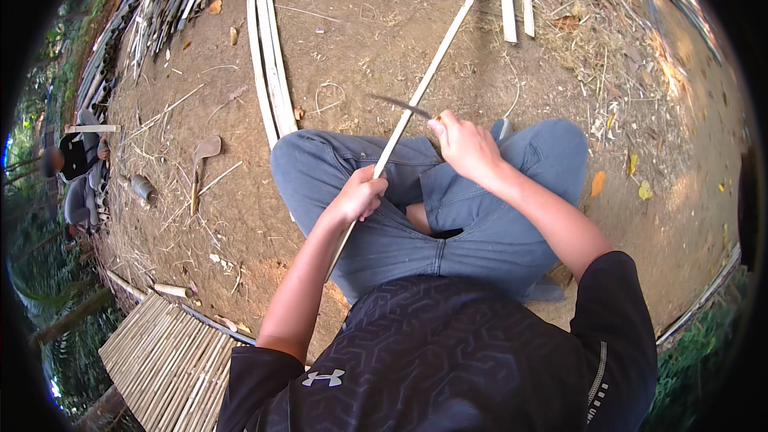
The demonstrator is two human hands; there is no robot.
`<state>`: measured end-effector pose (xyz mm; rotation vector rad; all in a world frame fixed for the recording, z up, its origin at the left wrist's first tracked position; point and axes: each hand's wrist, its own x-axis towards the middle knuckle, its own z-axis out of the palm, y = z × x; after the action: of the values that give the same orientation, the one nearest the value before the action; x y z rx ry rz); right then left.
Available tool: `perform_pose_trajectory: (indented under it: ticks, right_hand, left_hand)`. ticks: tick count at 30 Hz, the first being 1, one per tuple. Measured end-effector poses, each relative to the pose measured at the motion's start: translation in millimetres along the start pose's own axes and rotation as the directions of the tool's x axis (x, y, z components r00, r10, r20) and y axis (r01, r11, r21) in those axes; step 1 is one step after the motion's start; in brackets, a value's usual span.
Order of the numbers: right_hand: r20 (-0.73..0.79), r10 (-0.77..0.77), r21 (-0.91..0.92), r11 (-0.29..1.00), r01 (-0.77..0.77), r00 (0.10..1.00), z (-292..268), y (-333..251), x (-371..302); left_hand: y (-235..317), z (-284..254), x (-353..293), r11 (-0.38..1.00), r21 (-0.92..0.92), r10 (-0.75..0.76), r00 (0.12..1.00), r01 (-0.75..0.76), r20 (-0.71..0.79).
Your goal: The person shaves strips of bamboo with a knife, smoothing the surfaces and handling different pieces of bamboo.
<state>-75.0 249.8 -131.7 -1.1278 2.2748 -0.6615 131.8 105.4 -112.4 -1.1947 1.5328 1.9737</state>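
Note:
A long pale bamboo strip (430, 72) slants from beside my left hip up and away to the far right, across my crossed legs. My left hand (362, 194) is closed around it near my lap. In my right hand (466, 144) is the handle of a knife, gripped in closed fingers above my right shin. The dark knife blade (396, 103) points left and crosses the strip; whether its edge touches the wood I cannot tell. Most of the handle is hidden in my fist.
Several split strips (272, 64) lie beyond my left knee, and two more (506, 0) lie far ahead. A small spade-shaped tool (206, 152) rests on the dirt at left. Bundled bamboo (176, 0), a slatted platform (172, 360) and another person (84, 164) are along the left side.

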Motion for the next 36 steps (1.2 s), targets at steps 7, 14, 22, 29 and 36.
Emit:
perform_pose_trajectory:
  ticks: [7, 14, 22, 29, 36]
  right_hand:
    - [-0.101, -0.165, -0.265, 0.955, 0.134, 0.981, 26, -10, -32]
    - [-0.106, -0.173, -0.225, 0.963, 0.146, 0.979, 25, -12, -14]
    - [-0.051, -0.002, -0.181, 0.983, -0.008, 0.999, 20, 30, 39]
    - [-0.010, 0.068, -0.169, 0.983, -0.069, 0.998, 7, 39, 65]
    - [-0.101, 0.041, -0.306, 0.950, -0.070, 0.994, -14, 76, 103]
  left_hand:
    - [1, -3, 1, 0.998, -0.050, -0.025, 0.999, 0.027, 0.036]
    - [-3, -6, 2, 0.995, -0.088, -0.050, 0.998, 0.054, 0.046]
    - [-1, -10, 1, 0.988, -0.139, -0.061, 0.995, 0.072, 0.083]
    - [1, -4, 1, 0.993, -0.106, -0.049, 0.997, 0.055, 0.056]
    - [6, -1, -2, 0.993, -0.102, -0.053, 0.997, 0.058, 0.052]
